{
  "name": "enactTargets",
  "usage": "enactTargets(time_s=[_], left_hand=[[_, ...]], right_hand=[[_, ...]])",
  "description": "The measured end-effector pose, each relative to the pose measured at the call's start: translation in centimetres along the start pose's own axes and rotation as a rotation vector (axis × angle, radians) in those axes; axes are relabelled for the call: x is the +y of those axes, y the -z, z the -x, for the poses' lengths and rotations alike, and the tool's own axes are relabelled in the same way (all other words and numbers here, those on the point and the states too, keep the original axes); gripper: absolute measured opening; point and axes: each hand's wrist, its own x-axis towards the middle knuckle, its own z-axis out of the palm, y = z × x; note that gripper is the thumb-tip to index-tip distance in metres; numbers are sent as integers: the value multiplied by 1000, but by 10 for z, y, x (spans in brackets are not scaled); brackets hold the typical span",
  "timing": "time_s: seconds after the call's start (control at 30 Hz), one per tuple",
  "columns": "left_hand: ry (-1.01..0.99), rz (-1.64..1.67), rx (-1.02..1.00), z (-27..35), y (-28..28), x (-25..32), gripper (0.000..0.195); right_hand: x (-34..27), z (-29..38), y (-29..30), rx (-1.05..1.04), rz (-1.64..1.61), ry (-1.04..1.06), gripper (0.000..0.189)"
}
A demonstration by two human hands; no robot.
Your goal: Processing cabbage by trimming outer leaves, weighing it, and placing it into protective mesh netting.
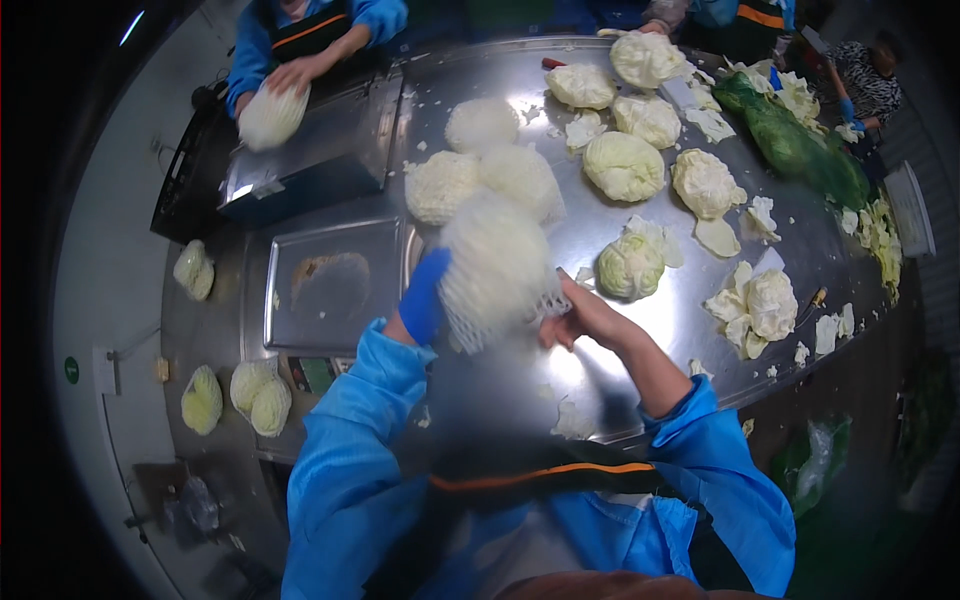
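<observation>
My left hand (424, 297), in a blue glove, holds the left side of a cabbage (495, 262) wrapped in white foam netting. At the loose lower right edge of that netting is my bare right hand (581, 315), its fingers curled; whether they grip the net cannot be told. Just beyond, several netted cabbages (444, 187) sit together on the steel table. To the right lie bare cabbages, among them a pale green one (624, 166) and a smaller one (631, 266) with a loose outer leaf.
A co-worker's hands (296, 73) hold a netted cabbage over a steel machine (322, 142). A steel tray (334, 285) lies left. Trimmed leaves (574, 420), a green sack (787, 142) and a knife-like tool with a wooden handle (819, 297) are on the right side. Other people stand beyond.
</observation>
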Motion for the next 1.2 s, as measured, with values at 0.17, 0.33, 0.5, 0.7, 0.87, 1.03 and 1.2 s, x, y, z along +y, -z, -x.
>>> enactTargets(time_s=[0.17, 0.33, 0.5, 0.7, 0.87, 1.03, 1.2], left_hand=[[-70, 355, 48, -86, -7, 35, 54], [-59, 102, 495, -133, 62, 40, 53], [-88, -347, 885, -121, 52, 25, 52], [-145, -553, 655, -70, -26, -24, 49], [55, -507, 403, -69, -72, -61, 48], [86, -478, 123, -75, -111, -63, 52], [87, -328, 202, -74, -152, -56, 58]], right_hand=[[-33, 2, 126, 688, 364, 237, 46], [-54, -5, 279, 1378, 799, 168, 84], [-22, -17, 431, 1125, 309, -222, 89], [-19, -47, 412, 1095, 235, 135, 102], [-30, -52, 351, 1351, 425, 382, 85], [-22, -5, 274, 1370, 237, 546, 78], [-5, 14, 178, 862, 101, 510, 77]])
